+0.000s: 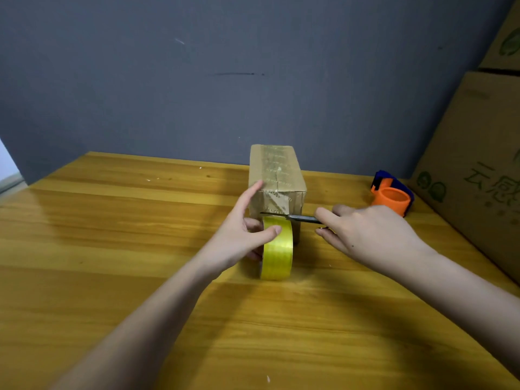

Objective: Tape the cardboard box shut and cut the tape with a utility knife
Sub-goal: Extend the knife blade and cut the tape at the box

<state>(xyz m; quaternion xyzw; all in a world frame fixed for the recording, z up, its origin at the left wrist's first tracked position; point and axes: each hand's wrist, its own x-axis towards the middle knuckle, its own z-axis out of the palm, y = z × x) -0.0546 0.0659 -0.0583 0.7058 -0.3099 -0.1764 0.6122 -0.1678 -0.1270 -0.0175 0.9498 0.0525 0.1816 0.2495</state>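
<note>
Nearest the viewer, the left hand [244, 235] holds the yellow tape roll [277, 247] upright on its edge on the wooden table [112, 249], thumb laid over the rim and fingers curled behind it. The roll looks light and stiff, its glossy face likely slick, so a grip through the core or across the rim seems safest. Just to the right of that hand, the right hand [363, 235] pinches the handle of a thin metal cutter [292, 217], whose blade reaches leftward over the top of the roll; whether it is a utility knife or scissors cannot be told. The blade is thin and sharp and is best held well back on the handle. Directly beyond both hands stands the small cardboard box [277, 175], tape already shining along its top and near end. It looks light and may slide if pushed. Farther right of the right hand sits an orange tape dispenser [392, 197], beside large cartons [472, 170].
</note>
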